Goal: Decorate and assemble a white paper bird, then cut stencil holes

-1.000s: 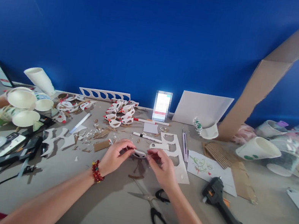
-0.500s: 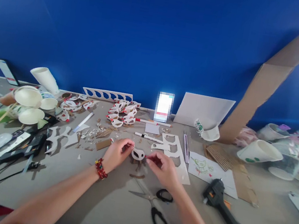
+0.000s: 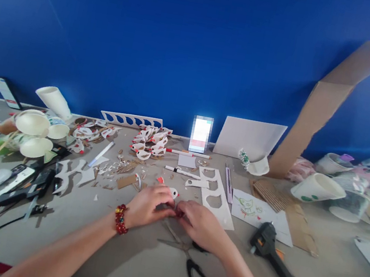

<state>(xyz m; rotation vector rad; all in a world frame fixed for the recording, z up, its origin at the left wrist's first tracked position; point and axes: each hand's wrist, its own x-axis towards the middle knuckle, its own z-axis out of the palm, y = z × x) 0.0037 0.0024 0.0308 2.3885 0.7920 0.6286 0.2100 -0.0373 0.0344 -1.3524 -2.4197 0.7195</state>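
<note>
A white paper bird cutout (image 3: 174, 193) with a black eye and a red beak shows just beyond my fingers, its body partly hidden by my left hand (image 3: 155, 206). That hand is closed, thumb and fingertips drawn together, a red bead bracelet on its wrist. My right hand (image 3: 197, 222) is closed too, its fingertips meeting the left ones over a tiny dark reddish bit that I cannot make out. A red-tipped piece (image 3: 161, 180) shows above my left fingers. Scissors (image 3: 187, 248) with black handles lie spread under and in front of my right hand.
A black glue gun (image 3: 270, 254) lies to the right, its cord running forward. Several finished birds (image 3: 148, 144) are heaped at the back. A white sheet with cut-outs (image 3: 225, 215), a purple cutter (image 3: 229, 184), markers and paper scraps surround the hands. Cables and cups crowd the left.
My hands have come together and moved slightly nearer to me, below the bird. Left fingers now cover part of its body. My right fingertips have left the beak.
</note>
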